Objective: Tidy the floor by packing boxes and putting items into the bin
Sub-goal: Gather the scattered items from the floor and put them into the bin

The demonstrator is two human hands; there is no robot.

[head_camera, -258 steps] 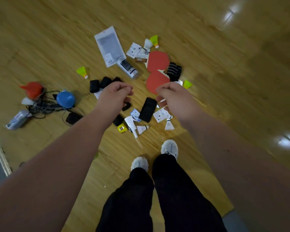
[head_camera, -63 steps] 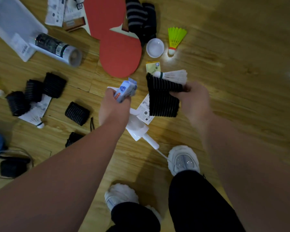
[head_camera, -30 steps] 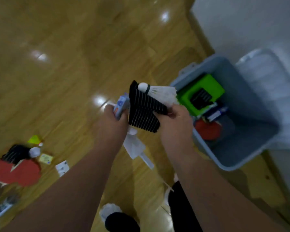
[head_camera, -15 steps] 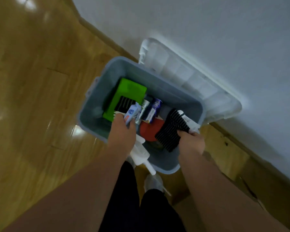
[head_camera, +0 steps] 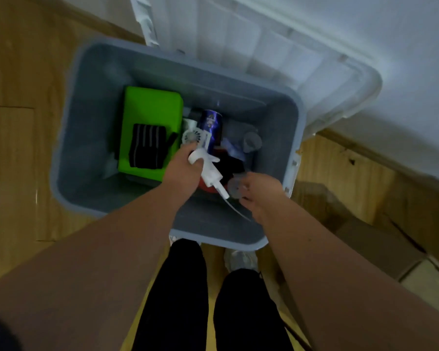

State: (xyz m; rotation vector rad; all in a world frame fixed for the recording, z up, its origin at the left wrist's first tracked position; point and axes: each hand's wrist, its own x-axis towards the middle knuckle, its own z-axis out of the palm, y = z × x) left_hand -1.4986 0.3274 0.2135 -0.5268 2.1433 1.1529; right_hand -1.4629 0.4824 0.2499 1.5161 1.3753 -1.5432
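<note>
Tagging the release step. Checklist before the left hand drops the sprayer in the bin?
1. Left hand grips white spray head: ok.
2. Spray head above grey bin, inside its rim: ok.
3. White lid off, behind bin: ok.
4. Right hand empty: cannot tell, blurred.
5. Dip tube clear of right hand: cannot tell, it runs close by.
6. Room left beside green box and blue can: ok.
</note>
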